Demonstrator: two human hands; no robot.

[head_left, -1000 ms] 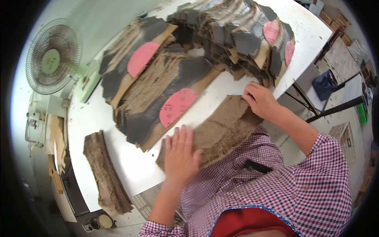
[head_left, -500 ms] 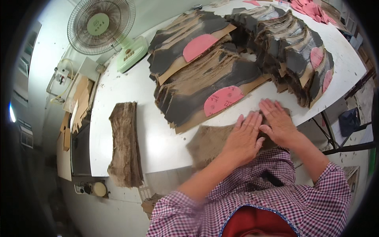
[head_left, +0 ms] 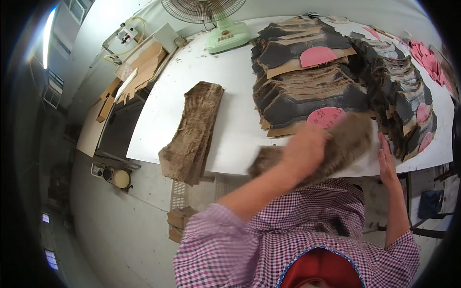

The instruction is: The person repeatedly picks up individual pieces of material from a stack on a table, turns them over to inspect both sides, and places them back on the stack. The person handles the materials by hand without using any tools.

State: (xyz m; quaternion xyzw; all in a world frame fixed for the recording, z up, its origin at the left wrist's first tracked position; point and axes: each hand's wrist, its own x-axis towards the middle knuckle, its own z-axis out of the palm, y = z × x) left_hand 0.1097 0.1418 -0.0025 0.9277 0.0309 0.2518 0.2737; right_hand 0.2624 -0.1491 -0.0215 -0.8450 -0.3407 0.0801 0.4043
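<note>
At the table's near edge my left hand [head_left: 306, 148], smeared by motion, is closed on a brown furry piece [head_left: 349, 141]. The piece is blurred too, its right part raised in front of a stack of layered pieces [head_left: 312, 98] with grey faces, brown edges and pink rounded patches. My fingertips are partly hidden in the fur. To the right, my right hand [head_left: 386, 161] is held upright with its fingers stretched out, near the piece's right end and beside a second stack [head_left: 401, 81]. It holds nothing.
Several furry pieces lie in a pile [head_left: 192, 129] on the left of the white table [head_left: 235, 125], overhanging its near edge. A green-based fan [head_left: 228, 36] stands at the back. Pink pieces [head_left: 429, 60] lie far right. Below the table is a crate [head_left: 194, 194].
Both hands were flat on the furry piece. Now my left hand grips it and its right part is raised; my right hand has come off it to the right. The view has shifted left.
</note>
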